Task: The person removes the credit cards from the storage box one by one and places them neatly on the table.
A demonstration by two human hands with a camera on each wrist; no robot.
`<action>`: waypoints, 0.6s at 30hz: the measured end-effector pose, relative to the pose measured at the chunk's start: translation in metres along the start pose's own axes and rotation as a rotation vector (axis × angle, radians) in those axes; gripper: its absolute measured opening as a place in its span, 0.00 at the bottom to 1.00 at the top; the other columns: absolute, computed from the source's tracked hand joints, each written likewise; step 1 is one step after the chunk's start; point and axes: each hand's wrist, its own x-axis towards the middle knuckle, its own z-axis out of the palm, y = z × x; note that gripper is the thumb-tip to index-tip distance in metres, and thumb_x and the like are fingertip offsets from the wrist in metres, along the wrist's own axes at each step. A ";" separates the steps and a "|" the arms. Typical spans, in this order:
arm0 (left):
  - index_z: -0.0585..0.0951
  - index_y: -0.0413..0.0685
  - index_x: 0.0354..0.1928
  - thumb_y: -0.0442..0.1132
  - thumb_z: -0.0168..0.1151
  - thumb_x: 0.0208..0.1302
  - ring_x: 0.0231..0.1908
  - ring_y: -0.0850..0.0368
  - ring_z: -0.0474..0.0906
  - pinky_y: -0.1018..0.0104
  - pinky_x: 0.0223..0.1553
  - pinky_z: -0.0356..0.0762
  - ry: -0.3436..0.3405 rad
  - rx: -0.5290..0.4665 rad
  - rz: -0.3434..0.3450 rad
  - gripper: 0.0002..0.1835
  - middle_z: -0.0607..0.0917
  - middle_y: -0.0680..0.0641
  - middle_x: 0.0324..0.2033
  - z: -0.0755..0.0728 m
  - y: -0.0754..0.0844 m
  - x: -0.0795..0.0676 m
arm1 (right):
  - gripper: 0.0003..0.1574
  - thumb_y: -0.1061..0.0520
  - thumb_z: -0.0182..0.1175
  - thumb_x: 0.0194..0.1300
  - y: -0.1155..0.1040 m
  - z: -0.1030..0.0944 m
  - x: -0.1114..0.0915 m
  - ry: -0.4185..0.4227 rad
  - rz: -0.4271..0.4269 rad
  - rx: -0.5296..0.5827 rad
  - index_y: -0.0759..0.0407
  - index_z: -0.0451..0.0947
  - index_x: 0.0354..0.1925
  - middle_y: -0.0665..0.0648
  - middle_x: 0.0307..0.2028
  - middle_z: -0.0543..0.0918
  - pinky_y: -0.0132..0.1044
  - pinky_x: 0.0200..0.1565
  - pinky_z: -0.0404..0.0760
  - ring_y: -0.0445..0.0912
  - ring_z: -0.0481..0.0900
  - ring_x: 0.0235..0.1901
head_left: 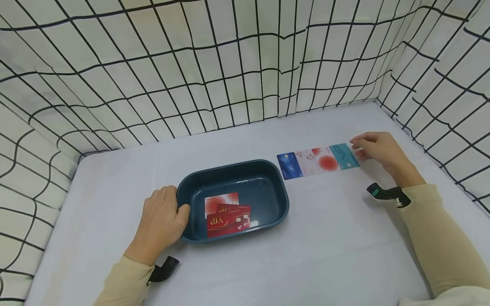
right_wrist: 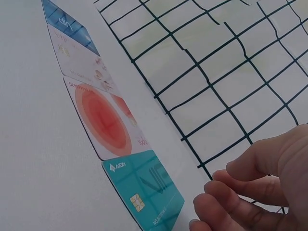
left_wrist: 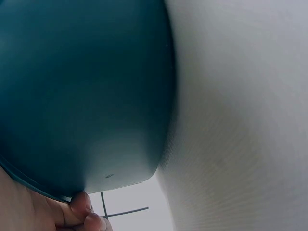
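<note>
My left hand (head_left: 162,219) grips the left end of a dark teal plastic tray (head_left: 264,191), thumb over the rim. In the left wrist view, fingertips (left_wrist: 83,204) curl at the edge of its outer wall. Inside the tray lie red VIP cards (head_left: 229,223), overlapping a white card with red circles (head_left: 213,204). Right of the tray runs a row of overlapping cards: blue (head_left: 289,165), pale floral, white with a red circle (right_wrist: 106,118), and teal (right_wrist: 147,190) at the right end. Beside the teal card's end hovers my right hand (head_left: 379,153), fingers loosely bent, holding nothing.
A white cloth (head_left: 325,246) covers the table. Black-lined grid walls (head_left: 245,63) enclose the back and both sides, and the right one (head_left: 451,106) stands close to my right arm. Each wrist wears a black strap (head_left: 388,194).
</note>
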 end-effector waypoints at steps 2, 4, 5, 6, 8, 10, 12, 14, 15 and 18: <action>0.71 0.38 0.32 0.39 0.50 0.61 0.29 0.47 0.66 0.57 0.33 0.58 -0.001 0.001 -0.001 0.09 0.71 0.43 0.24 -0.001 0.000 0.000 | 0.36 0.37 0.46 0.78 -0.003 0.002 -0.001 0.001 -0.009 0.000 0.58 0.73 0.68 0.65 0.65 0.77 0.19 0.42 0.76 0.54 0.80 0.55; 0.71 0.39 0.32 0.39 0.50 0.61 0.28 0.47 0.66 0.58 0.33 0.58 0.000 0.002 0.001 0.09 0.71 0.44 0.24 -0.001 0.000 0.001 | 0.36 0.35 0.46 0.77 -0.004 0.004 -0.002 -0.001 -0.017 -0.001 0.58 0.73 0.68 0.65 0.65 0.77 0.18 0.42 0.76 0.54 0.80 0.56; 0.71 0.39 0.31 0.39 0.50 0.61 0.28 0.47 0.66 0.58 0.33 0.58 0.002 0.002 0.003 0.09 0.70 0.44 0.23 -0.001 0.000 0.001 | 0.37 0.35 0.47 0.77 -0.005 0.005 -0.003 0.000 -0.024 0.000 0.58 0.73 0.68 0.65 0.65 0.77 0.18 0.42 0.76 0.54 0.80 0.56; 0.71 0.39 0.31 0.39 0.50 0.61 0.28 0.47 0.66 0.58 0.33 0.58 0.005 0.002 0.006 0.08 0.70 0.44 0.23 -0.001 0.000 0.002 | 0.37 0.34 0.47 0.77 -0.006 0.006 -0.003 0.005 -0.028 0.000 0.58 0.73 0.68 0.65 0.65 0.77 0.18 0.42 0.76 0.54 0.80 0.55; 0.71 0.39 0.31 0.39 0.50 0.60 0.28 0.47 0.65 0.59 0.33 0.58 0.011 0.000 0.011 0.08 0.70 0.44 0.23 0.000 0.000 0.002 | 0.37 0.34 0.47 0.77 -0.008 0.007 -0.005 0.011 -0.036 -0.002 0.58 0.74 0.67 0.64 0.65 0.76 0.18 0.42 0.76 0.53 0.80 0.54; 0.71 0.39 0.31 0.38 0.51 0.60 0.27 0.47 0.65 0.59 0.32 0.57 0.013 0.000 0.012 0.08 0.70 0.44 0.23 0.000 0.000 0.002 | 0.37 0.34 0.48 0.76 -0.010 0.009 -0.006 0.010 -0.048 -0.002 0.58 0.75 0.67 0.64 0.65 0.76 0.18 0.42 0.76 0.52 0.80 0.53; 0.71 0.39 0.31 0.38 0.51 0.60 0.27 0.47 0.65 0.59 0.32 0.58 0.014 -0.001 0.013 0.08 0.70 0.44 0.23 0.000 -0.001 0.002 | 0.36 0.35 0.49 0.76 -0.013 0.011 -0.008 0.009 -0.053 -0.004 0.58 0.75 0.66 0.62 0.65 0.76 0.19 0.42 0.76 0.51 0.81 0.51; 0.71 0.39 0.31 0.38 0.51 0.60 0.28 0.47 0.66 0.59 0.33 0.58 0.011 -0.001 0.009 0.08 0.70 0.44 0.23 0.000 -0.001 0.002 | 0.36 0.35 0.50 0.76 -0.016 0.012 -0.009 0.002 -0.060 -0.005 0.59 0.76 0.65 0.62 0.65 0.76 0.19 0.43 0.77 0.49 0.81 0.50; 0.71 0.39 0.31 0.38 0.51 0.60 0.28 0.47 0.66 0.58 0.33 0.58 0.011 -0.002 0.009 0.08 0.70 0.44 0.23 0.000 -0.002 0.002 | 0.36 0.35 0.50 0.76 -0.017 0.013 -0.010 -0.002 -0.065 -0.006 0.59 0.76 0.65 0.62 0.64 0.76 0.19 0.43 0.77 0.49 0.81 0.49; 0.71 0.39 0.31 0.38 0.51 0.60 0.28 0.47 0.66 0.58 0.33 0.58 0.012 -0.007 0.007 0.08 0.70 0.43 0.23 0.000 -0.002 0.001 | 0.35 0.35 0.51 0.76 -0.021 0.014 -0.011 -0.009 -0.077 -0.006 0.59 0.76 0.65 0.62 0.64 0.76 0.19 0.43 0.77 0.47 0.82 0.46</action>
